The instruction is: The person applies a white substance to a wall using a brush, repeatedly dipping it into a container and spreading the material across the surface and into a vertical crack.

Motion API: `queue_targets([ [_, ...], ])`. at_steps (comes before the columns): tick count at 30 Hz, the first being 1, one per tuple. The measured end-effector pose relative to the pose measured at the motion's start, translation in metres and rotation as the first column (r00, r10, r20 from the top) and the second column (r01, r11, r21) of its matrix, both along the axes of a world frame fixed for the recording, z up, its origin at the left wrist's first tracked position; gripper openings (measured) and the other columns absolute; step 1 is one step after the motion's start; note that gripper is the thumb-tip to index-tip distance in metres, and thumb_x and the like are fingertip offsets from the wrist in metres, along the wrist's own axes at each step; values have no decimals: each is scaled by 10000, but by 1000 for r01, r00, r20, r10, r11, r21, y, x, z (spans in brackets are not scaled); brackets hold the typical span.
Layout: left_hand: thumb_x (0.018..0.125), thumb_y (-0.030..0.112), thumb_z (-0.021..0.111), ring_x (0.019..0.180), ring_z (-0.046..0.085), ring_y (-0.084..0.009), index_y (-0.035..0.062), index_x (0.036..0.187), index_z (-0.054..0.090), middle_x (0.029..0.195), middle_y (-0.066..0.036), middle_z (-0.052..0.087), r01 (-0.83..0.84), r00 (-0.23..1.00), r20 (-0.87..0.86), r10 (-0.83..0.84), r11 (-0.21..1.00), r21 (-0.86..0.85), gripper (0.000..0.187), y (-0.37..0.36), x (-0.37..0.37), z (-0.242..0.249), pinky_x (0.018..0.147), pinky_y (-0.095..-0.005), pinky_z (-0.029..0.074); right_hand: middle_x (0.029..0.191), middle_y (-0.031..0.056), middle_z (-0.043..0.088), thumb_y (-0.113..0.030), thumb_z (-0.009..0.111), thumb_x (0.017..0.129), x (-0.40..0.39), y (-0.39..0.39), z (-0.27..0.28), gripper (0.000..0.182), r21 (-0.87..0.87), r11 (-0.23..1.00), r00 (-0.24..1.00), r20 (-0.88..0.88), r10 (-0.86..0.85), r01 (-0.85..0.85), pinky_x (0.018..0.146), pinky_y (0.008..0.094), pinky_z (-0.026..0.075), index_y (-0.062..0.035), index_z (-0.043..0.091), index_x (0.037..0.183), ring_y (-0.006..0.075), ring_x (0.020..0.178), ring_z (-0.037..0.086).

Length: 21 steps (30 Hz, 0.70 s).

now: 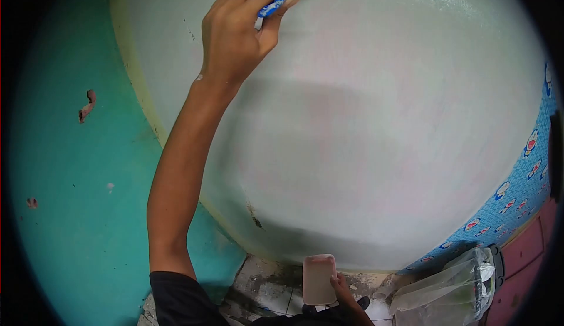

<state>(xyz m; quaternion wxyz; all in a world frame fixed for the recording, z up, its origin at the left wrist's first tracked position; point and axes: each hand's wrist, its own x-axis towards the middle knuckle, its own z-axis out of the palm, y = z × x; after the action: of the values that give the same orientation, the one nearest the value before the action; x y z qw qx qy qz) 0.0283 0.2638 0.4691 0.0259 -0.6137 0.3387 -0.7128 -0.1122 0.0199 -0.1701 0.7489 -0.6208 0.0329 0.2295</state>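
At the top of the view, my left hand is closed round a blue, white-smeared tool and holds it against a pale wall. The wall has a wet, glossy patch just right of the tool. Low in the view, my right hand grips the right edge of a shallow rectangular tray with a pinkish rim and a greyish inside. The tray is near the foot of the wall.
A green wall with chipped spots meets the pale wall at the left. Blue patterned wallpaper lines the right side. A clear plastic bag stands at the lower right beside a pink surface. Stained floor tiles show below.
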Motion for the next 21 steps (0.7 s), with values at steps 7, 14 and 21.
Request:
queue_targets([
  [7, 825, 250, 741, 640, 493, -150, 129, 993, 692, 799, 5, 528, -248, 968, 32, 250, 924, 293, 213, 9, 19, -176, 514, -307, 371, 1164, 190, 575, -377, 552, 974, -1, -9, 10, 616, 5, 999, 999, 27, -38, 38, 895, 352, 487, 21, 324, 1385, 218, 1020, 600],
  [14, 798, 252, 753, 699, 510, -140, 124, 1012, 685, 794, 18, 539, 12, 821, -535, 201, 930, 368, 258, 24, -30, -408, 563, -315, 381, 1115, 183, 580, -406, 555, 967, 4, -19, 12, 623, -88, 995, 996, 78, -33, 40, 851, 351, 498, 6, 331, 1377, 219, 974, 605],
  [21, 790, 77, 726, 725, 625, -276, 94, 965, 696, 828, -87, 640, 67, 477, -873, -103, 994, -81, 178, 58, -10, -291, 635, -362, 514, 1108, 186, 581, -429, 553, 964, 9, -25, -4, 639, -110, 993, 999, 47, -26, 31, 840, 347, 497, -5, 327, 1384, 224, 966, 606],
])
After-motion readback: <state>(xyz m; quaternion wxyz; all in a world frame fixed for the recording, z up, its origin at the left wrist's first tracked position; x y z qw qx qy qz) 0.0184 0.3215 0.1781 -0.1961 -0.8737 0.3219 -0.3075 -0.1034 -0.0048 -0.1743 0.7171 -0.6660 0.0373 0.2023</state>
